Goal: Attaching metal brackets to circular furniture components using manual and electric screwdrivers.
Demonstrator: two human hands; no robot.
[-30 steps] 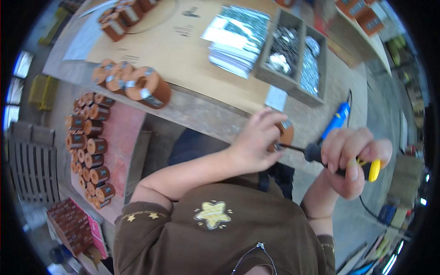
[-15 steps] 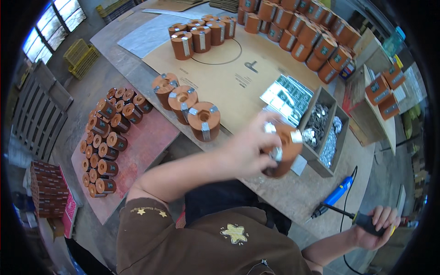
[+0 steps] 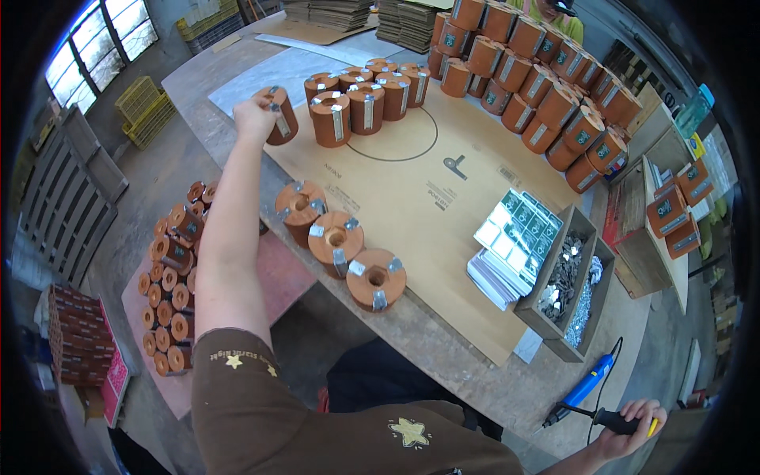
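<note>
My left hand [image 3: 257, 120], arm stretched across the bench, is closed on the upper edge of an orange-brown cylinder [image 3: 283, 119] with metal strips on its side. That cylinder is tilted slightly, just left of a group of similar cylinders [image 3: 330, 120]; whether its base touches the bench I cannot tell. At the lower right, my right hand [image 3: 645, 418] is wrapped round the black and yellow handle of a screwdriver [image 3: 613, 419], whose shaft points left. Three cylinders with central holes and metal clips, one of them a cylinder [image 3: 376, 279] nearest me, stand along the bench's near edge.
A divided wooden box [image 3: 546, 336] holds metal clips and small shiny pieces, beside stacked label sheets [image 3: 518, 237]. Close to the screwdriver lies a blue corded tool [image 3: 582, 389]. Stacked cylinders [image 3: 546, 87] fill the back right; a person [image 3: 574, 24] is behind. More cylinders lie on a lower board [image 3: 277, 277].
My left hand has carried the cylinder from beside the wooden box to the far left, near the group. The right hand still grips the screwdriver, slightly lower in view.
</note>
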